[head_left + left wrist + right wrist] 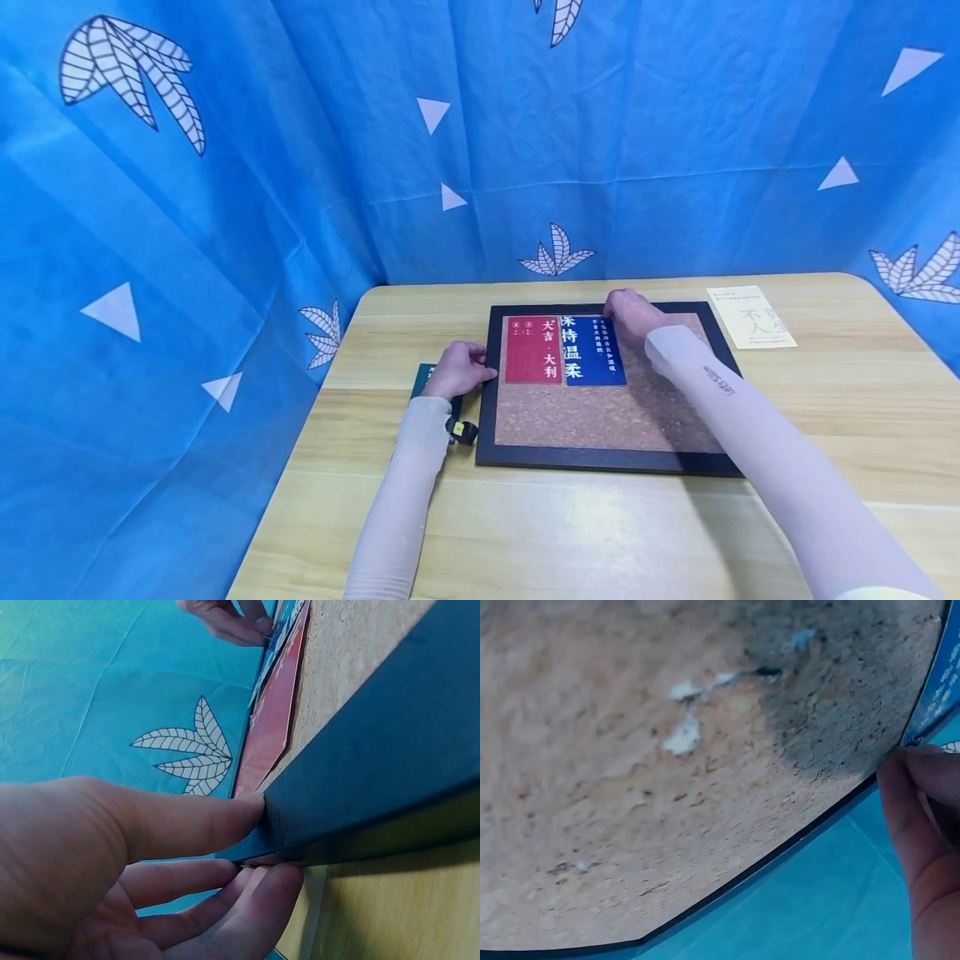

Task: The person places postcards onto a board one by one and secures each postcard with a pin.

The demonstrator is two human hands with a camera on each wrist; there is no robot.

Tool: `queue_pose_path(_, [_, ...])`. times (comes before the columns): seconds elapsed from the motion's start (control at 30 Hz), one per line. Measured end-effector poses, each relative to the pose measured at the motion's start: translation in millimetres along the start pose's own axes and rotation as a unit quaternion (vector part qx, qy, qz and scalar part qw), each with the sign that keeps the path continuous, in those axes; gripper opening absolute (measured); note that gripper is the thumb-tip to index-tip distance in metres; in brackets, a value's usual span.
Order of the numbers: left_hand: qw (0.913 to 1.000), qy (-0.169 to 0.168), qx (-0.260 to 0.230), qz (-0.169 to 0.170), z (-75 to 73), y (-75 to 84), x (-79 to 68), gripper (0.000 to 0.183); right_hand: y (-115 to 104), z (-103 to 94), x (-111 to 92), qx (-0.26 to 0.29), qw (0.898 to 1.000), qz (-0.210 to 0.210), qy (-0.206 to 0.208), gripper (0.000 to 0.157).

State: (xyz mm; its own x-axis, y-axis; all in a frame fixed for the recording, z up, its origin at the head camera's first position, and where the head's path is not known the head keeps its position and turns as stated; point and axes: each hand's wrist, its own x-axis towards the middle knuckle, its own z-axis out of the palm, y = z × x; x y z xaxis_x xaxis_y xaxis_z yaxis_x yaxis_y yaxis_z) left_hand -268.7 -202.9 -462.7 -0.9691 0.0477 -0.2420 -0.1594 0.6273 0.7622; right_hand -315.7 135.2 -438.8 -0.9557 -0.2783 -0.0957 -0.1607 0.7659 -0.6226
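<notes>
A black-framed cork board (600, 417) lies on the table. A red card (534, 358) with white characters is on its upper left part, and beside it is a blue card (594, 358). My left hand (456, 372) grips the board's left frame edge; in the left wrist view the thumb is on the frame (360, 750) and the other fingers are below it. My right hand (633, 313) is at the board's top edge, thumb and finger pinching at the blue card's upper right corner. Whether a small pin is between those fingertips is hidden.
A dark green card (422, 377) lies partly under the left hand and wrist. A cream card (750, 317) with characters lies on the table right of the board. Blue patterned cloth (525, 150) hangs behind the wooden table (570, 533).
</notes>
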Motion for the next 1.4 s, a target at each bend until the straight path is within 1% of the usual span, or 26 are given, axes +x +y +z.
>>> queue_pose_path(0.03, [1.0, -0.002, 0.0, 0.001, 0.4, 0.1, 0.4, 0.05, 3, -1.2, -6, 0.054, 0.998, -0.002, 0.011, 0.032])
queue_pose_path(0.1, [1.0, -0.003, 0.001, 0.001, 0.7, 0.2, 1.0, 0.05, 5, -2.8, -18, 0.144, 0.989, -0.007, 0.038, 0.03])
queue_pose_path(0.13, [1.0, -0.003, 0.0, 0.001, 0.6, 0.1, 1.2, 0.05, 5, -2.8, -15, 0.132, 0.99, -0.021, 0.048, 0.027])
queue_pose_path(0.17, [1.0, -0.003, 0.0, 0.001, 0.5, 0.0, 1.3, 0.05, 7, -2.6, -12, 0.092, 0.993, -0.055, 0.054, 0.026])
queue_pose_path(0.2, [1.0, -0.002, 0.0, 0.0, 0.3, -0.1, 1.4, 0.049, 9, -2.6, -8, 0.047, 0.995, -0.075, 0.053, 0.026])
queue_pose_path(0.23, [1.0, -0.002, 0.0, 0.0, 0.2, -0.2, 1.5, 0.049, 10, -2.7, -3, -0.006, 0.994, -0.101, 0.051, 0.028])
queue_pose_path(0.27, [1.0, -0.002, 0.0, 0.0, -0.1, -0.2, 1.4, 0.049, 10, -2.5, 2, -0.057, 0.992, -0.104, 0.047, 0.029])
queue_pose_path(0.3, [1.0, -0.002, 0.0, 0.001, -0.1, -0.2, 1.3, 0.049, 10, -2.1, 9, -0.107, 0.988, -0.104, 0.04, 0.03])
queue_pose_path(0.33, [1.0, -0.002, 0.001, 0.002, -0.1, 0.0, 1.1, 0.048, 9, -2.2, 14, -0.16, 0.981, -0.104, 0.028, 0.03])
queue_pose_path(0.37, [1.0, -0.002, 0.001, 0.002, 0.0, 0.1, 0.9, 0.049, 10, -2.3, 19, -0.204, 0.972, -0.115, 0.02, 0.031])
queue_pose_path(0.4, [1.0, -0.001, 0.002, 0.003, 0.3, 0.2, 0.6, 0.048, 9, -2.4, 23, -0.225, 0.968, -0.112, 0.009, 0.031])
queue_pose_path(0.43, [1.0, -0.001, 0.003, 0.002, 0.4, 0.5, 0.2, 0.048, 9, -2.5, 25, -0.234, 0.966, -0.107, -0.001, 0.032])
queue_pose_path(0.5, [1.0, 0.001, 0.005, 0.003, 0.3, 0.4, -0.5, 0.048, 9, -2.8, 28, -0.24, 0.965, -0.104, -0.011, 0.031])
queue_pose_path(0.57, [1.0, 0.002, 0.008, 0.003, 0.3, 0.2, -1.0, 0.048, 9, -2.0, 28, -0.241, 0.964, -0.107, -0.009, 0.032])
queue_pose_path(0.7, [0.9999, 0.004, 0.012, 0.004, 0.1, 0.6, -1.0, 0.048, 9, 1.3, 26, -0.244, 0.961, -0.132, 0.004, 0.028])
queue_pose_path(0.77, [0.9999, 0.004, 0.011, 0.004, 0.0, 1.1, -0.9, 0.047, 9, 3.5, 26, -0.241, 0.96, -0.142, 0.005, 0.029])
queue_pose_path(0.83, [0.9999, 0.004, 0.01, 0.004, 0.0, 1.5, -0.9, 0.047, 8, 5.6, 25, -0.23, 0.963, -0.137, -0.003, 0.036])
queue_pose_path(0.97, [1.0, 0.002, 0.007, 0.003, 0.9, 1.4, 0.1, 0.047, 7, 8.1, 23, -0.22, 0.969, -0.109, -0.029, 0.059])
queue_pose_path(1.03, [1.0, 0.001, 0.008, 0.003, 1.2, 1.4, 0.4, 0.047, 7, 8.7, 22, -0.22, 0.97, -0.098, -0.034, 0.068])
queue_pose_path(1.1, [1.0, 0.001, 0.009, 0.003, 1.4, 1.6, 0.7, 0.047, 9, 8.6, 22, -0.222, 0.97, -0.095, -0.03, 0.074])
queue_pose_path(1.27, [1.0, 0.0, 0.007, 0.006, 0.6, 2.2, 0.5, 0.046, 11, 7.4, 20, -0.233, 0.968, -0.089, -0.01, 0.079])
queue_pose_path(1.4, [1.0, -0.002, 0.001, 0.006, -0.3, 2.1, -0.5, 0.046, 11, 7.7, 20, -0.235, 0.969, -0.077, -0.008, 0.078])
